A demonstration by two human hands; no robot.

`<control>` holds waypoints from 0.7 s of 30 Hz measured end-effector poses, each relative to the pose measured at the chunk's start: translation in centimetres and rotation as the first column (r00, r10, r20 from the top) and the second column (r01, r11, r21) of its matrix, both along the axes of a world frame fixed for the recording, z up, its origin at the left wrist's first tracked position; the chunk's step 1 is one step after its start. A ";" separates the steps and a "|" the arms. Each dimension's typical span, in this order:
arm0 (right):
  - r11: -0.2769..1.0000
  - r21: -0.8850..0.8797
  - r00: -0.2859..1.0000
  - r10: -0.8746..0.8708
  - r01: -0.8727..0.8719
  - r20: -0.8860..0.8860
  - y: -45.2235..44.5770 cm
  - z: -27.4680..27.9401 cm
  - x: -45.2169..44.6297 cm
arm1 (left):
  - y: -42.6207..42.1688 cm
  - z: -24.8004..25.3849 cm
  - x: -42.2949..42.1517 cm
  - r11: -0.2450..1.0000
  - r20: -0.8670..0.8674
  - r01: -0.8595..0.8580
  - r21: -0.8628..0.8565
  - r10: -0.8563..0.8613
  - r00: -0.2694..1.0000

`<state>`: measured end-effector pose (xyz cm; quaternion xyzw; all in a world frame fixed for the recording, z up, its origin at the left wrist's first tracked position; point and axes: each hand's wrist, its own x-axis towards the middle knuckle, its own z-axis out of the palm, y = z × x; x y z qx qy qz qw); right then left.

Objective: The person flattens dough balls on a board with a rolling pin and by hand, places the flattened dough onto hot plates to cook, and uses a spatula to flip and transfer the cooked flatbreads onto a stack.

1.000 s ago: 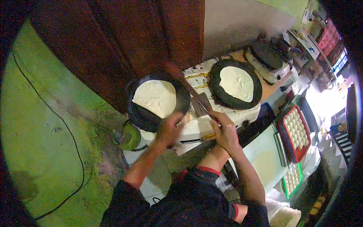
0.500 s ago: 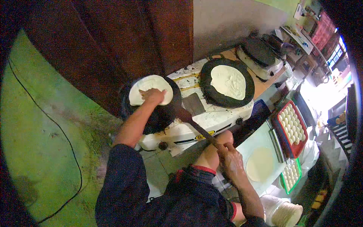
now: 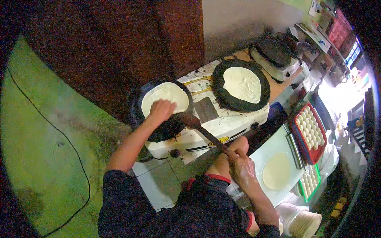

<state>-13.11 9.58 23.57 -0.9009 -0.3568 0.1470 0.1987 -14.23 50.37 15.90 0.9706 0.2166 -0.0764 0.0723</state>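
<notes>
My left hand [image 3: 162,111] is over the left black griddle pan [image 3: 166,131], its fingers bent at the near edge of a pale round flatbread [image 3: 168,93]. The fingertips are partly hidden behind the hand and appear closed on that edge. My right hand [image 3: 241,166] is wrapped round the handle of a long dark spatula [image 3: 208,135], whose wide end rests at the right side of the left pan. A second flatbread [image 3: 242,84], with an uneven surface, lies on the right black griddle pan [image 3: 264,95]. Both pans sit on a white two-burner stove [image 3: 234,121].
Right of my knee, a rolled dough round [image 3: 276,171] lies on a pale board [image 3: 258,158]. Beyond it are a red tray [image 3: 314,158] and a green tray [image 3: 307,197] of dough balls. Stacked flatbreads [image 3: 307,224] stand nearby. A black cable [image 3: 77,148] crosses the floor.
My left hand has drawn back toward the flatbread's near edge, its fingers now more bent. My right hand keeps hold of the spatula in about the same place. The view has shifted slightly.
</notes>
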 end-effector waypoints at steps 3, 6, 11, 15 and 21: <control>0.994 0.105 0.999 0.016 -0.020 0.043 -0.1 0.6 -0.2 | 3.2 -7.3 -1.7 0.886 0.248 0.212 0.413 -0.333 0.910; 0.997 0.062 0.998 0.042 -0.045 0.045 0.3 0.0 0.3 | 1.4 -1.5 -0.2 0.991 0.376 -0.014 0.135 -0.038 0.926; 0.998 0.064 1.000 0.009 -0.011 0.025 0.1 0.8 0.1 | 1.0 -2.0 -1.7 0.979 0.338 0.147 0.138 -0.186 0.923; 0.997 0.079 0.997 -0.008 0.002 0.072 -0.3 -0.5 -0.1 | 0.4 -3.2 -2.4 0.998 0.313 0.064 0.026 -0.069 0.947; 0.999 -0.050 1.000 0.004 -0.004 0.016 -1.2 0.8 -1.3 | -3.4 1.7 -2.9 0.974 0.305 0.107 0.200 -0.166 0.938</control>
